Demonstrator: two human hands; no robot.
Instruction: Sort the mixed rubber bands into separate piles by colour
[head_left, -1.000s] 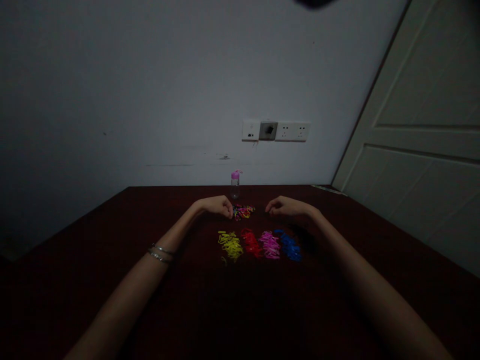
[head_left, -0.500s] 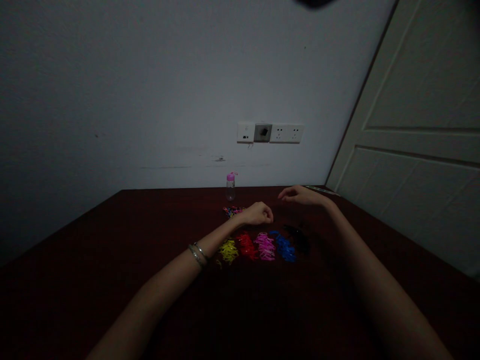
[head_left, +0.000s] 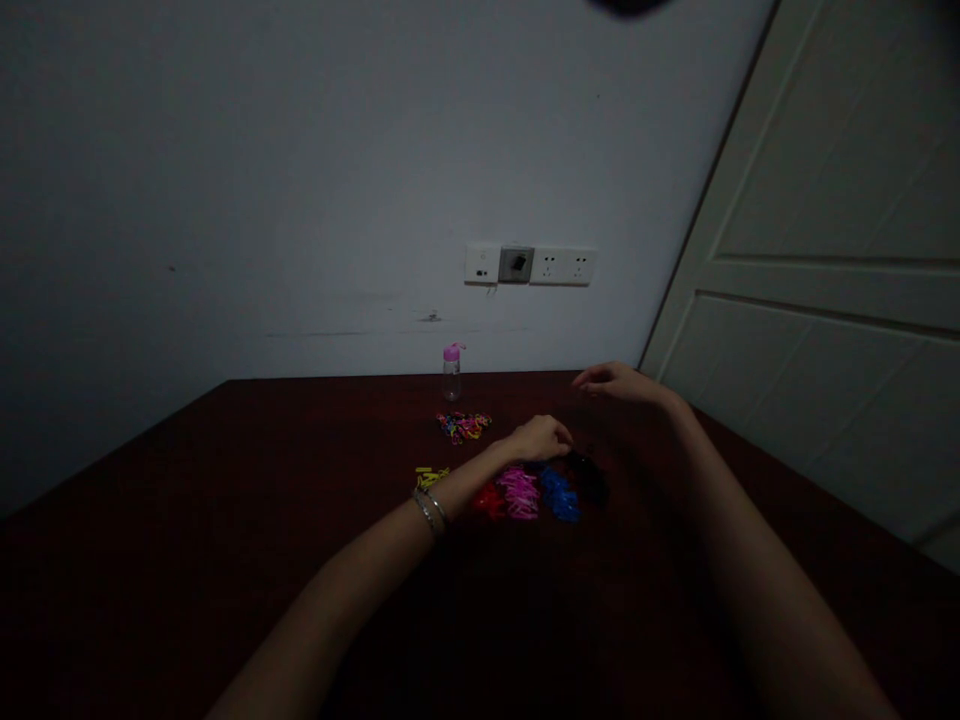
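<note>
My left hand reaches across to the upper edge of a pile of small black bands. Its fingers are closed and bent down; whatever they pinch is too dark to make out. Higher and to the right, my right hand hovers above the table with loosely bent fingers slightly apart, and nothing shows in them. Beside the black pile lie sorted piles of blue bands, pink bands, red bands and yellow bands. My left forearm partly covers the red and yellow ones.
A heap of mixed coloured bands lies farther back. Behind it stands a clear bottle with a pink cap. The dark red table meets a wall with sockets; a white door is at the right.
My left hand has moved right, from above the pink pile to the black pile, uncovering the mixed heap. My right hand has shifted slightly right and away. The view has turned a little right.
</note>
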